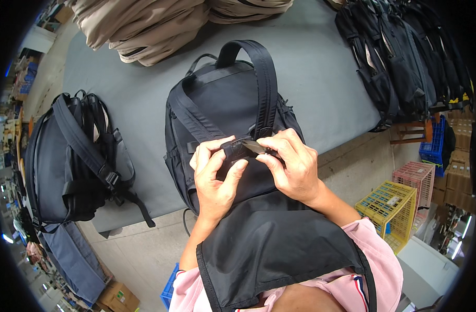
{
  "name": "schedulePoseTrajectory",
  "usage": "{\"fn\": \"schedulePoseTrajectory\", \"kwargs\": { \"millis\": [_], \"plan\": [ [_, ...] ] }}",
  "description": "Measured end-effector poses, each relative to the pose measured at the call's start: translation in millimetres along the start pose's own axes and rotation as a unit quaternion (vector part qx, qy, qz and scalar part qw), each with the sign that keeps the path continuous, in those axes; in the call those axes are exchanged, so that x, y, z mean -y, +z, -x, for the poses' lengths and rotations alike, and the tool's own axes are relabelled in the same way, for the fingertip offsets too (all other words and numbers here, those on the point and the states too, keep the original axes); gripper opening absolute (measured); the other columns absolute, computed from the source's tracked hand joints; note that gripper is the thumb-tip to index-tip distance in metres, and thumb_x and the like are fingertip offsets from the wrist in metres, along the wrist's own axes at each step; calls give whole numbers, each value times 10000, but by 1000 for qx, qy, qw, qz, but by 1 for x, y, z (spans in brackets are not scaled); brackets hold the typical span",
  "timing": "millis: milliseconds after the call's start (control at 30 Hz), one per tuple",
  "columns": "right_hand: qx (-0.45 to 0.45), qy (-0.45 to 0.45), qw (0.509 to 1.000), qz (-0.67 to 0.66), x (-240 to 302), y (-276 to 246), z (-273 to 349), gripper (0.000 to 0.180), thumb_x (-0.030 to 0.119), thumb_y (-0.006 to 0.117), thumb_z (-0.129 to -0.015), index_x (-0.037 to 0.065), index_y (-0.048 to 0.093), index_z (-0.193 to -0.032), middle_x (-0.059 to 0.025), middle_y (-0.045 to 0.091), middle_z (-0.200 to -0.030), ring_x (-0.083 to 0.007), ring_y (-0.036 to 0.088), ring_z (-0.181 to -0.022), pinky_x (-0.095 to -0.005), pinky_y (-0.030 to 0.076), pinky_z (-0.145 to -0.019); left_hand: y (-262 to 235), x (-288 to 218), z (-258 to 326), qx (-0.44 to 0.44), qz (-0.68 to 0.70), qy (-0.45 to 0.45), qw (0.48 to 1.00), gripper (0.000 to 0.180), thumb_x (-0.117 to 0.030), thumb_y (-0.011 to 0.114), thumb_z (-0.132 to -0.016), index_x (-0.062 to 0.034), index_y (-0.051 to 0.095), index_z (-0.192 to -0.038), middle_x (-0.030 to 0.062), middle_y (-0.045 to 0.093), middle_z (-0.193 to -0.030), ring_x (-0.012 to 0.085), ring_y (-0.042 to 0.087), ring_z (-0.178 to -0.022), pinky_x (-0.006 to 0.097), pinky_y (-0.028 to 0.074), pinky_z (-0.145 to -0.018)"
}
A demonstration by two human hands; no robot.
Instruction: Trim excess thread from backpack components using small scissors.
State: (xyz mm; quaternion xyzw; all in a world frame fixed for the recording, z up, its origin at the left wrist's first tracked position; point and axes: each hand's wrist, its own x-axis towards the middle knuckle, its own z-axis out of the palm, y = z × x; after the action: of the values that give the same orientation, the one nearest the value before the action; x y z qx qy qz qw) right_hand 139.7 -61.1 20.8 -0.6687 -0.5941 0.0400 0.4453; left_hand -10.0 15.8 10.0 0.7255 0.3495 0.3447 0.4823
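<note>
The left hand pinched a black strap end between its thumb and fingers. The right hand, just beside it, pinched a small metal tool with a pointed tip. I cannot tell if the tip touched the strap. Both hands were over the near part of a big black backpack. The backpack lay in the middle of a gray table, with its two shoulder straps on top.

On the left sat another black bag. At the far side was a pile of tan bags, and at the far right stood a row of black bags. Off to the right, past the table, stood a yellow crate.
</note>
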Motion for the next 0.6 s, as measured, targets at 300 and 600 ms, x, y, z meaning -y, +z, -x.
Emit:
{"fn": "schedulePoseTrajectory", "kwargs": {
  "millis": [300, 600],
  "plan": [
    [6, 13, 1000, 16, 0, -1, 0, 235, 44, 706, -721, 21, 606, -934, -92, 586, -795, -213, 596, -624, -292, 482, -516, 1, -1, -1, -5, -78, 36, 996, 309, -238, 734, -734, -13, 658, -932, 67, 612, -1017, 209, 507, -948, 340, 311, -879],
    [-11, 141, 971, -191, -3, 27, 12, 243, 83, 659, -805, 21, 540, -1008, -67, 534, -867, -185, 575, -665, -278, 481, -591, 8, -1, 4, -41, -36, -6, 998, 304, -195, 762, -705, -19, 662, -933, 57, 593, -951, 210, 501, -907, 329, 360, -830]
  ]
}}
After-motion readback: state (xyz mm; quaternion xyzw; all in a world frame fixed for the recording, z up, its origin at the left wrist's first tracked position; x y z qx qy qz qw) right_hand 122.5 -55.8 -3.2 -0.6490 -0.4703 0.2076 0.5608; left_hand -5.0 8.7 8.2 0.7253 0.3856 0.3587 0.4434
